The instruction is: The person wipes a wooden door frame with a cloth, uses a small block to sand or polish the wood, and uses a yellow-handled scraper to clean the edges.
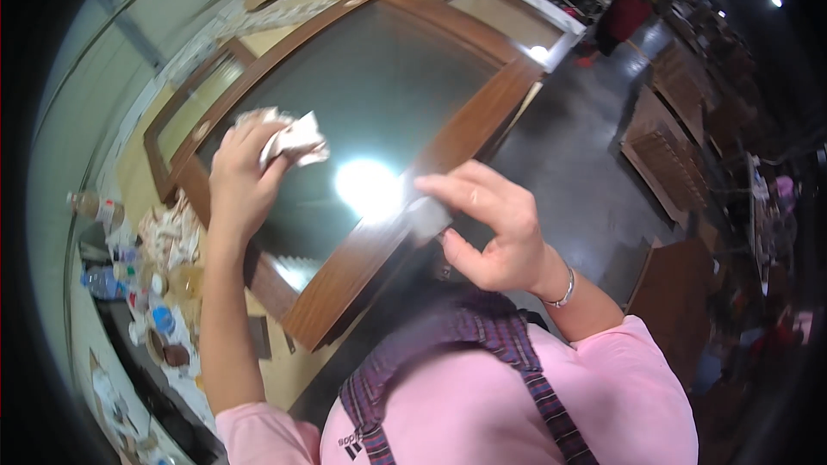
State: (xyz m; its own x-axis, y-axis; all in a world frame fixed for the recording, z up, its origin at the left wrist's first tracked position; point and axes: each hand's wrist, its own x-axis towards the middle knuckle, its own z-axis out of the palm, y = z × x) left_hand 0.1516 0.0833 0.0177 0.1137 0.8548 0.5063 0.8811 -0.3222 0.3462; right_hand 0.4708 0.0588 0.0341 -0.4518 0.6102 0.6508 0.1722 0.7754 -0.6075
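Observation:
A brown wooden door with a glass panel (379, 69) lies before me, its wooden frame (478, 123) running round the pane. Crumpled white cloth (300, 139) is bunched in my left hand (239, 164), which is closed on it above the left part of the glass. My right hand (504, 228) pinches a small whitish block (428, 218) between thumb and fingers at the frame's right rail. The block is blurred, and I cannot make out its exact kind or whether it touches the wood. A bright light reflects in the glass between my hands.
Smaller glazed frames (508, 13) lie beyond the door, and another leans at its left. Bottles (185, 280) and a heap of rags (168, 237) crowd the left side. Stacked cardboard (663, 155) stands across the grey floor. A person (633, 0) is at the far right.

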